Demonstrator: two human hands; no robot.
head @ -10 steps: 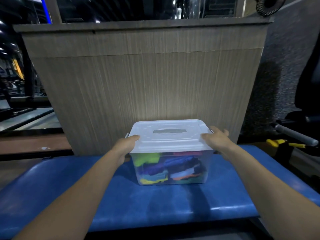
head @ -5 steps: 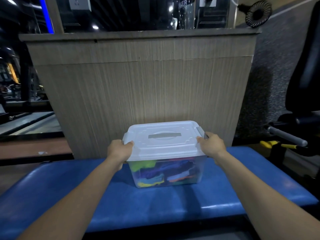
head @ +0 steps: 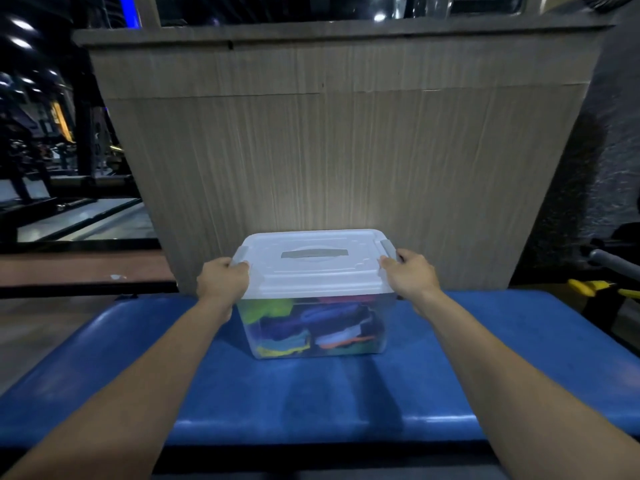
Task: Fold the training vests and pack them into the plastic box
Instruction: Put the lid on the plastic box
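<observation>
Two hands, left hand point(head: 221, 282) and right hand point(head: 410, 275), fingers curled on plastic box point(head: 311, 327) lid latches, blue padded bench point(head: 311, 400), wood-grain counter point(head: 339, 150) behind.

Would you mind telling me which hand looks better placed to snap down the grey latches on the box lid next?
Neither clearly: the left hand grips the lid's left end by the left latch, and the right hand grips the right end by the right latch. Each should probably press its own.

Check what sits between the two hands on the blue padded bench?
Head view: the clear plastic box of coloured vests, white lid on; left hand and right hand grip its ends.
</observation>
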